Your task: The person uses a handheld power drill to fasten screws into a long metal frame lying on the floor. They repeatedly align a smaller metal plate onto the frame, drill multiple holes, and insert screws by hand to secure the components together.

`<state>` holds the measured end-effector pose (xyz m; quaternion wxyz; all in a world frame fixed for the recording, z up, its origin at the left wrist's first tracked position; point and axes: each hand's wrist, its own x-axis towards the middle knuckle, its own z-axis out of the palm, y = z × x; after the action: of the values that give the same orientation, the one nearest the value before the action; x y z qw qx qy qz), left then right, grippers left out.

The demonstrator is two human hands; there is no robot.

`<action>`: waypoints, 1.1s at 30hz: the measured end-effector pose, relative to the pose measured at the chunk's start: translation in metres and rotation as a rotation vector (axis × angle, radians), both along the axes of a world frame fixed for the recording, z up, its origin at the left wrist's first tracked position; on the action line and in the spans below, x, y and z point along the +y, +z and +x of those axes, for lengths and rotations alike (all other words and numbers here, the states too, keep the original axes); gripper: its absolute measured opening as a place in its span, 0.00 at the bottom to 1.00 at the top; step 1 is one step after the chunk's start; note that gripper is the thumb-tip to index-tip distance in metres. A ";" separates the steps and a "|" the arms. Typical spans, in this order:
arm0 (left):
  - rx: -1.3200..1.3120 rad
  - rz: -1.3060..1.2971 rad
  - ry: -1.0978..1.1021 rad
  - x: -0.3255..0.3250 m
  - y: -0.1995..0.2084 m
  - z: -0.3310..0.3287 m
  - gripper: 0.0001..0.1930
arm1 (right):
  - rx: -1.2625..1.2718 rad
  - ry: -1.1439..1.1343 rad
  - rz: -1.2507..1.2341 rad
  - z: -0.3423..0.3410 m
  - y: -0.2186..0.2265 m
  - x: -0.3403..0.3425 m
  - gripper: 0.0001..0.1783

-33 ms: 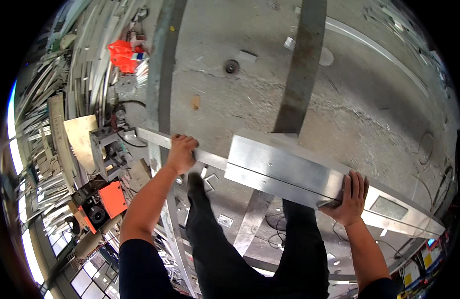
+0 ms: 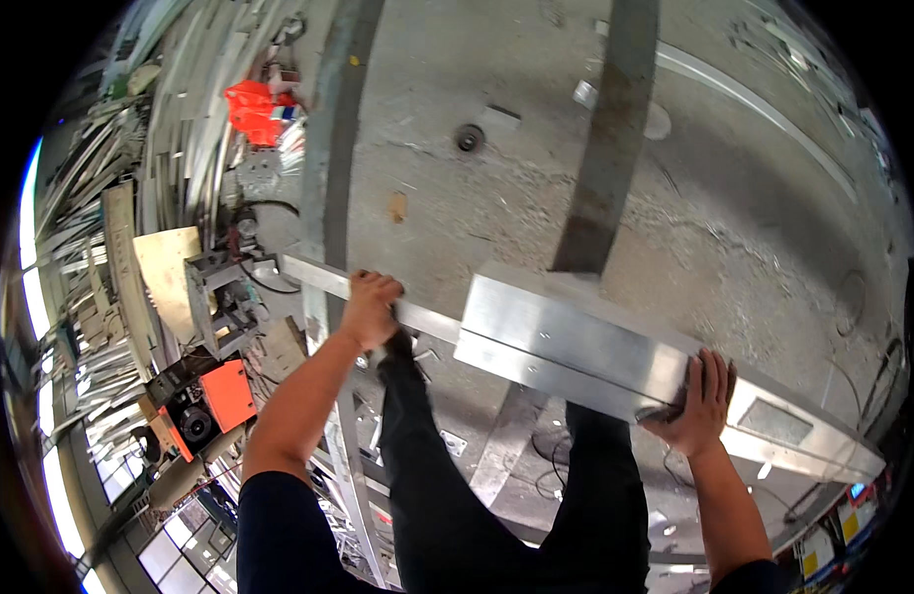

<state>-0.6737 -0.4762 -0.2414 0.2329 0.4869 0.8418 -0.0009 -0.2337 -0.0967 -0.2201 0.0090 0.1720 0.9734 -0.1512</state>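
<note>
The wide metal piece (image 2: 566,351) is situated between the two hands, along one long bar (image 2: 429,320); it is silver, flat and shining, with one thin dark line along its length; the left hand (image 2: 371,312) is closed around the narrow part of the bar, its fingers curled over; the right hand (image 2: 699,403) lies on the right end of the wide metal piece, fingers a little apart, and whether it squeezes, one cannot tell; just right of it, the bar bears one grey rectangle (image 2: 776,423); well ahead of both hands lies one dark disc (image 2: 469,138); beyond the right hand, print on the packages (image 2: 853,520) is too small to read
</note>
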 end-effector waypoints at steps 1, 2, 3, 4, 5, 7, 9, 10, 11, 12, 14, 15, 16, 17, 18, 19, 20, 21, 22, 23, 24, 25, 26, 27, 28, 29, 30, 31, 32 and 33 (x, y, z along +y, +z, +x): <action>-0.004 0.014 0.003 0.000 -0.003 -0.002 0.15 | 0.013 0.002 0.009 0.001 0.000 0.000 0.69; -0.010 0.025 0.009 -0.004 -0.006 -0.001 0.15 | 0.000 0.003 0.010 0.004 0.000 0.000 0.70; -0.004 -0.027 -0.001 -0.002 -0.007 -0.002 0.14 | 0.015 0.014 0.022 0.004 -0.001 0.000 0.69; 0.001 -0.079 -0.011 -0.003 -0.007 -0.001 0.14 | 0.030 0.025 0.035 0.002 -0.001 0.000 0.69; 0.005 0.040 0.014 -0.009 -0.011 0.001 0.11 | 0.021 0.023 0.042 -0.001 0.000 -0.002 0.68; -0.035 0.039 0.039 -0.007 -0.015 0.003 0.09 | 0.022 0.035 0.054 -0.003 0.003 -0.004 0.65; -0.050 0.062 0.040 0.000 -0.015 0.003 0.09 | 0.021 0.037 0.096 0.001 0.001 -0.005 0.65; -0.038 0.055 0.030 0.002 -0.016 0.005 0.09 | 0.052 0.048 0.121 0.002 -0.001 -0.005 0.66; -0.019 0.047 0.013 0.001 -0.017 0.003 0.09 | 0.045 0.060 0.129 0.003 -0.002 -0.005 0.66; -0.007 0.037 -0.003 -0.003 -0.019 0.004 0.09 | 0.005 0.080 0.167 0.005 0.002 -0.005 0.67; 0.010 0.028 -0.032 -0.008 -0.027 -0.001 0.16 | 0.031 0.065 0.169 0.003 0.000 -0.008 0.67; 0.015 0.021 -0.036 -0.009 -0.026 0.001 0.16 | -0.011 0.047 0.174 0.002 0.004 -0.011 0.68; 0.021 0.014 -0.040 -0.011 -0.026 0.003 0.16 | -0.017 0.034 0.176 0.001 0.003 -0.013 0.69; 0.019 0.008 -0.045 -0.012 -0.027 0.004 0.16 | -0.023 0.024 0.177 0.001 0.005 -0.014 0.69; 0.019 0.001 -0.049 -0.011 -0.028 0.001 0.17 | -0.030 0.015 0.178 0.002 0.006 -0.014 0.70; 0.018 -0.005 -0.053 -0.010 -0.029 -0.001 0.17 | -0.016 0.014 0.178 0.006 0.004 -0.013 0.72; 0.017 -0.019 -0.061 -0.010 -0.029 -0.003 0.17 | -0.023 -0.003 0.182 0.007 0.004 -0.016 0.72; 0.017 -0.031 -0.069 -0.009 -0.030 -0.005 0.17 | -0.030 -0.019 0.185 0.008 0.005 -0.018 0.72; 0.012 -0.048 -0.075 -0.011 -0.031 -0.003 0.16 | -0.041 -0.032 0.185 0.008 0.007 -0.020 0.73; -0.002 -0.036 -0.061 -0.014 -0.031 -0.001 0.16 | -0.016 -0.046 0.170 0.007 0.005 -0.021 0.73; -0.012 -0.018 -0.046 -0.014 -0.031 -0.002 0.15 | -0.019 -0.048 0.168 0.007 0.005 -0.022 0.73; -0.022 0.001 -0.031 -0.015 -0.030 -0.003 0.14 | -0.021 -0.050 0.167 0.008 0.006 -0.022 0.73; -0.019 -0.024 -0.035 -0.013 -0.030 -0.002 0.14 | -0.025 -0.047 0.163 0.008 0.007 -0.022 0.73; -0.017 -0.047 -0.038 -0.011 -0.030 -0.001 0.14 | -0.063 -0.074 0.149 0.009 0.010 -0.025 0.74; -0.014 -0.071 -0.041 -0.010 -0.029 -0.002 0.13 | -0.059 -0.072 0.150 0.010 0.011 -0.027 0.75; 0.001 -0.047 -0.042 -0.009 -0.031 -0.005 0.13 | -0.050 -0.070 0.154 0.010 0.009 -0.025 0.75; 0.008 -0.027 -0.046 -0.011 -0.036 -0.004 0.13 | -0.050 -0.070 0.154 0.012 0.008 -0.024 0.75; 0.015 -0.007 -0.052 -0.014 -0.040 -0.002 0.13 | -0.019 -0.037 0.171 0.013 0.007 -0.022 0.76; 0.022 -0.021 -0.067 -0.012 -0.035 -0.001 0.12 | -0.129 -0.094 0.183 0.013 0.008 -0.026 0.75; 0.043 -0.028 -0.087 -0.009 -0.026 0.000 0.12 | -0.102 -0.089 0.165 0.012 0.009 -0.025 0.75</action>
<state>-0.6738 -0.4856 -0.2679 0.2211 0.5197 0.8246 -0.0332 -0.2220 -0.1218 -0.2115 0.0375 0.2227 0.9722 -0.0618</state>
